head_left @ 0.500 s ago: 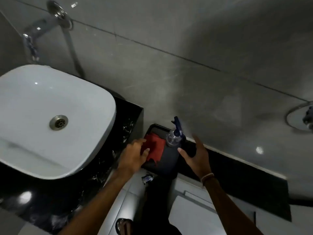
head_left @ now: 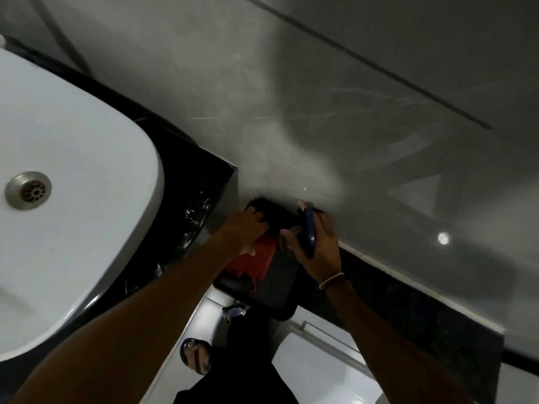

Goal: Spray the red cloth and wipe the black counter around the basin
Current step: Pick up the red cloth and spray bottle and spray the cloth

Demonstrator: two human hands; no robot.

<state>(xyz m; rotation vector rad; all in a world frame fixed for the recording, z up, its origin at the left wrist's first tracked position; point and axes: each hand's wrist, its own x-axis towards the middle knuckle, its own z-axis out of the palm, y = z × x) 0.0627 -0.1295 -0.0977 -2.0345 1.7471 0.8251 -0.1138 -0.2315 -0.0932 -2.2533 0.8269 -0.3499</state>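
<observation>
The red cloth lies crumpled on a dark tray just right of the black counter. My left hand rests on the cloth's upper edge, fingers curled over it. My right hand is closed around the spray bottle, whose blue trigger head points up along my palm. The clear bottle body is mostly hidden by my fingers. The white basin with its metal drain fills the left side.
A grey tiled wall rises behind the tray and counter. A dark ledge runs to the right along the wall. Below are a white toilet lid, a sandalled foot and a small blue object on the floor.
My right hand has closed around the spray bottle, which it was only reaching toward before. My left hand has moved further over the red cloth. The camera has shifted closer and to the right.
</observation>
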